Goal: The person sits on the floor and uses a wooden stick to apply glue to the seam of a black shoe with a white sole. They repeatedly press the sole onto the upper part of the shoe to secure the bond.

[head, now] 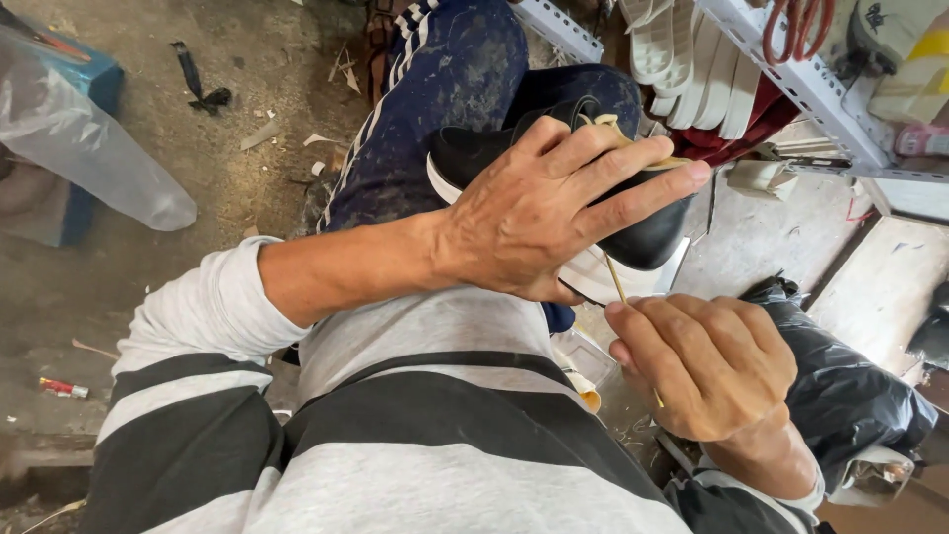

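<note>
My left hand (539, 213) lies over a black shoe with a white sole (647, 232) and grips it against my knee, fingers spread across its upper. My right hand (707, 366) is closed around a thin yellowish stick (617, 280) whose tip touches the shoe's white sole edge. My legs in dark blue trousers with white stripes (435, 89) are under the shoe. The shoe's far side is hidden by my left hand.
A metal shelf rack (801, 79) at the upper right holds several white soles (682, 59). A black plastic bag (850, 386) lies at the right. A clear plastic bag (89, 148) over a blue box lies at the left. Scraps litter the concrete floor (237, 99).
</note>
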